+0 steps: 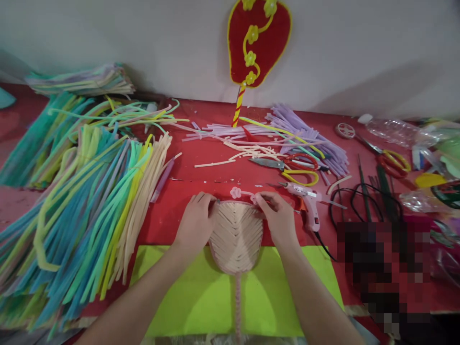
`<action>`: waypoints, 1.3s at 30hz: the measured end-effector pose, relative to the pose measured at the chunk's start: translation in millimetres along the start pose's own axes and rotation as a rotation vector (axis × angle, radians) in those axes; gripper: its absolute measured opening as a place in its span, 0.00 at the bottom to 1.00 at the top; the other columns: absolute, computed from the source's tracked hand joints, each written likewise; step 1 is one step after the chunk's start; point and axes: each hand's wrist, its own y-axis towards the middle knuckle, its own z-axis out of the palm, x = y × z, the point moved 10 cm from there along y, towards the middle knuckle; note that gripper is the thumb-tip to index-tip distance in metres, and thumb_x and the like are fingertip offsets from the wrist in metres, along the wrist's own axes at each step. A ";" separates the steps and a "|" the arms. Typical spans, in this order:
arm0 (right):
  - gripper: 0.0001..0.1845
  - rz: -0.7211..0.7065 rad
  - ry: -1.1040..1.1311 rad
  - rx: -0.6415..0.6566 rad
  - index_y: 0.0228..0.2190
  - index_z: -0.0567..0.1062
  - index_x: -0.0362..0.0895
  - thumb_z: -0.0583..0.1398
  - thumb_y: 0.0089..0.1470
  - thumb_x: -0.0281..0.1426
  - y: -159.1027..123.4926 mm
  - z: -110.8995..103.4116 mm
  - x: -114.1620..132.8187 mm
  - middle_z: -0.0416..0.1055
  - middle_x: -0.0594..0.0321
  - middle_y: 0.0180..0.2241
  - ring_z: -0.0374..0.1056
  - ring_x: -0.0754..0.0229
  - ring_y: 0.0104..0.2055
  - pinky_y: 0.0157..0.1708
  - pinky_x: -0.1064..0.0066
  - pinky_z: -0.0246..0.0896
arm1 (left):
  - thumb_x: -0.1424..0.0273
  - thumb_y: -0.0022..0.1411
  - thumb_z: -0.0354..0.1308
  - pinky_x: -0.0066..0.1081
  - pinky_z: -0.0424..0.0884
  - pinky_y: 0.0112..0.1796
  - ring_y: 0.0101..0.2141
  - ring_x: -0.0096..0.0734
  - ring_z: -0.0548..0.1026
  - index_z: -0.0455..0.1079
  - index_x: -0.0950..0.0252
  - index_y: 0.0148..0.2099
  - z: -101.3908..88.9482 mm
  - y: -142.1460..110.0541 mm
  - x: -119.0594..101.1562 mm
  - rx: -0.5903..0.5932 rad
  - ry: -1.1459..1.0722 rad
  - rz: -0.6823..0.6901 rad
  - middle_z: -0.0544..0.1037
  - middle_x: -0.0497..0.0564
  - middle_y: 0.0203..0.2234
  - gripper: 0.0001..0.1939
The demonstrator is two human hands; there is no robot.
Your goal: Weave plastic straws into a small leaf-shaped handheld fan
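Note:
A cream hand fan (pixel 236 239) with a pinkish rim and handle lies with its wide end away from me, its handle toward me. My left hand (pixel 196 219) is closed at the fan's upper left corner, thumb and fingers gripping the edge. My right hand (pixel 279 218) pinches one end of a pink pipe-cleaner flower strand (pixel 235 192) just beyond the fan's upper right edge. One small flower shows at the strand's left end; the right end is partly hidden by my fingertips. Under the fan lies a lime green sheet (pixel 179 292).
Bundles of coloured pipe cleaners (pixel 82 201) spread across the left. A pink glue gun (pixel 307 201) lies just right of my right hand, near scissors (pixel 287 164) and purple pipe cleaners (pixel 305 139). A red fan (pixel 258 43) with yellow flowers stands behind. A plastic bottle (pixel 395 129) lies right.

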 end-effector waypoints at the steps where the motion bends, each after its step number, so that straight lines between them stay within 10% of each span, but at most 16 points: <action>1: 0.17 -0.001 0.002 -0.008 0.32 0.71 0.42 0.60 0.43 0.42 0.2 -0.9 -0.3 0.71 0.58 0.31 0.68 0.62 0.30 0.23 0.71 0.69 | 0.70 0.59 0.45 0.35 0.64 0.37 0.34 0.33 0.68 0.65 0.65 0.33 0.3 0.4 2.1 0.020 -0.062 -0.033 0.71 0.52 0.30 0.09; 12: 0.15 0.009 0.020 -0.056 0.32 0.74 0.43 0.62 0.42 0.40 -0.3 -5.8 2.1 0.71 0.62 0.27 0.66 0.64 0.26 0.21 0.74 0.66 | 0.66 0.51 0.56 0.29 0.67 0.37 0.36 0.30 0.73 0.64 0.66 0.41 30.6 -2.5 32.3 0.284 -0.738 -0.313 0.75 0.52 0.34 0.15; 39: 0.12 -0.124 -0.244 0.079 0.29 0.76 0.44 0.61 0.44 0.38 -8.5 17.2 19.3 0.75 0.59 0.31 0.70 0.60 0.32 0.29 0.71 0.66 | 0.63 0.52 0.55 0.27 0.65 0.36 0.35 0.29 0.72 0.67 0.66 0.34 28.9 -2.2 18.0 0.274 -0.721 -0.326 0.75 0.50 0.33 0.11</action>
